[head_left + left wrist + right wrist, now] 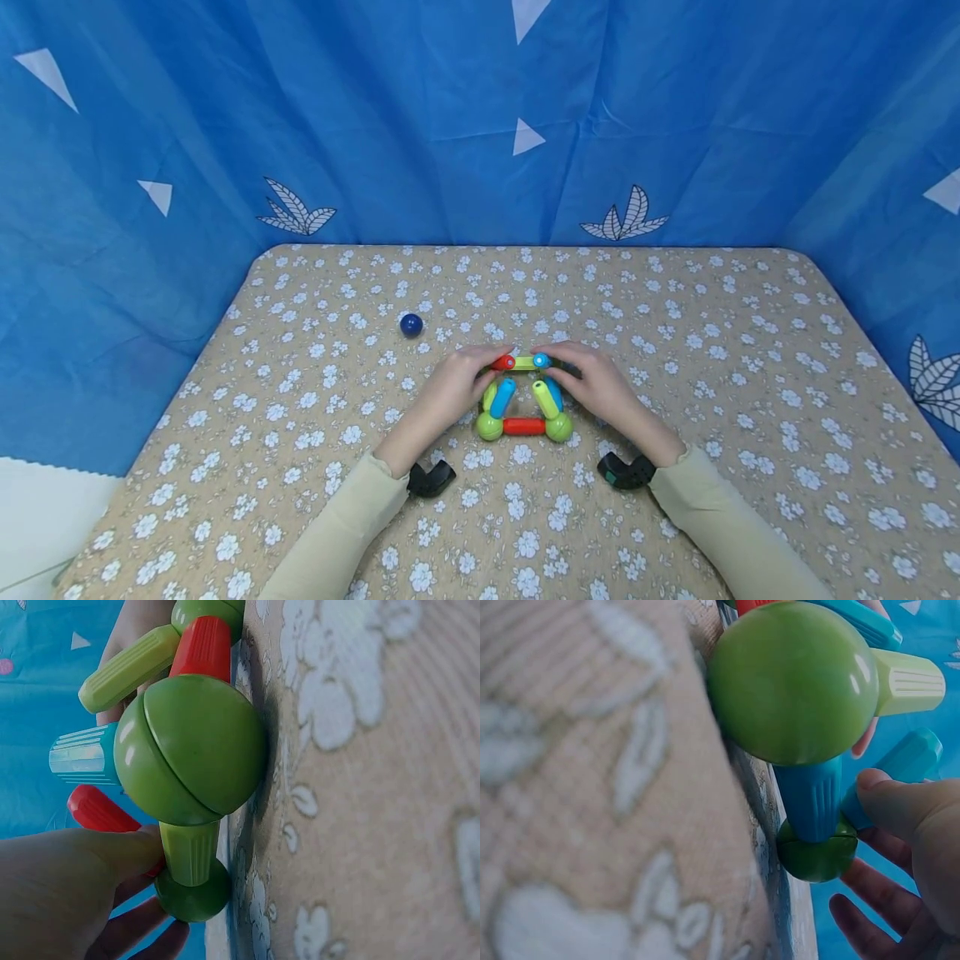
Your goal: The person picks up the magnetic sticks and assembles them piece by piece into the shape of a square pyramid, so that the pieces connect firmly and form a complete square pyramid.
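Note:
A frame of green balls and coloured magnetic rods stands on the table. Its near side is a red rod (524,427) between two balls, a left one (490,427) and a right one (558,427). A blue rod (502,398) rises from the left ball, a yellow-green rod (547,399) from the right one. At the far left corner my left hand (453,379) pinches an upright red rod (101,808) above a green ball (195,892). Opposite, my right hand (596,383) pinches a light-blue rod (911,761) above another green ball (817,851). Fingers partly cover both far corners.
A dark blue ball (411,325) lies apart, left of and beyond the frame. Flowered cloth (675,317) covers the table, and a blue curtain (450,125) hangs behind and at the sides. Black wrist devices (431,479) sit beneath both forearms.

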### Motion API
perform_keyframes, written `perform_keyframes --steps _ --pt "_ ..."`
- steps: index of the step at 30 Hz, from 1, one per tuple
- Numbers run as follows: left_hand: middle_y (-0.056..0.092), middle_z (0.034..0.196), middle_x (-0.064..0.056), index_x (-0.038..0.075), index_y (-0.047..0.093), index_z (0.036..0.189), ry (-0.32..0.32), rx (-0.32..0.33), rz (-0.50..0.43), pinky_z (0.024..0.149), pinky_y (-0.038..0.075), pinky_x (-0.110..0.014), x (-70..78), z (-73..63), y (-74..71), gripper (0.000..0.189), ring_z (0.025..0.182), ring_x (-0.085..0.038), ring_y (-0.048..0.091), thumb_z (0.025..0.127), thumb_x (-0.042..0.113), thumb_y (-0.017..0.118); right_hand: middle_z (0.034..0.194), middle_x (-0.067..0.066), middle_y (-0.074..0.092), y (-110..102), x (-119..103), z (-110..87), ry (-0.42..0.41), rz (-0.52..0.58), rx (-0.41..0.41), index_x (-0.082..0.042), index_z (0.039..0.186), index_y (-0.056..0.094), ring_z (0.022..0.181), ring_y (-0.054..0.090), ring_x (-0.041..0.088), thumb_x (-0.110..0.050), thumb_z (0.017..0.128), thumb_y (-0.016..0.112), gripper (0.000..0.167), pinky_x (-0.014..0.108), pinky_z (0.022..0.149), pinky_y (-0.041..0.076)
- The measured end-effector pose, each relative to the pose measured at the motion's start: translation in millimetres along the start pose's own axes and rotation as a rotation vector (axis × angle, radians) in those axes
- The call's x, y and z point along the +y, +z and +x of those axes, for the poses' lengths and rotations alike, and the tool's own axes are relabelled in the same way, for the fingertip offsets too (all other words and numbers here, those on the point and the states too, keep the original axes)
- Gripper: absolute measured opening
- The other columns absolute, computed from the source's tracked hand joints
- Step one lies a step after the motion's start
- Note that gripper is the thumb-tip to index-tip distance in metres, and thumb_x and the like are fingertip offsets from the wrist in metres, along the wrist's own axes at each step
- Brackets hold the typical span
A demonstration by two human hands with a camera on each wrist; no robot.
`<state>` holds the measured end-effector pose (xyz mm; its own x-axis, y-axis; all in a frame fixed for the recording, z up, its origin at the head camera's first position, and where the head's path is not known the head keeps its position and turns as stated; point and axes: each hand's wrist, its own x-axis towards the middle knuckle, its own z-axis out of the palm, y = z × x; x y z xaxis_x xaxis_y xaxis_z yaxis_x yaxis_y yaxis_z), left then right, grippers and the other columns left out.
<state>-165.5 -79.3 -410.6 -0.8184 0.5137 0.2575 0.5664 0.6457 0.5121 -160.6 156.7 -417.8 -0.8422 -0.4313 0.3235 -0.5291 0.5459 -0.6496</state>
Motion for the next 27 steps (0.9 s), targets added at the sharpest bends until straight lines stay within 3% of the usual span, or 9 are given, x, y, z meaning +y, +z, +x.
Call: perform_keyframes --steps 12,27 --pt "0.061 0.120 -0.010 0.010 0.062 0.124 0.032 0.023 0.028 0.093 0.043 -0.035 2.1 0.8 -1.0 0.040 0.111 -0.024 0.055 0.085 0.004 0.068 0.114 0.003 0.063 -1.4 -1.0 0.0 -0.043 -0.046 0.000 -0.012 0.119 0.065 0.108 0.055 0.022 -0.007 0.085 0.069 0.034 0.042 0.090 0.045" --pt "0.062 0.117 -0.009 0.007 0.066 0.116 0.035 0.041 -0.005 0.093 0.044 -0.034 0.7 1.3 0.7 0.033 0.109 -0.023 0.057 0.084 0.004 0.069 0.113 0.002 0.064 -0.1 0.6 -0.5 -0.061 -0.032 -0.002 -0.013 0.117 0.066 0.106 0.056 0.021 -0.007 0.085 0.069 0.033 0.041 0.088 0.046"
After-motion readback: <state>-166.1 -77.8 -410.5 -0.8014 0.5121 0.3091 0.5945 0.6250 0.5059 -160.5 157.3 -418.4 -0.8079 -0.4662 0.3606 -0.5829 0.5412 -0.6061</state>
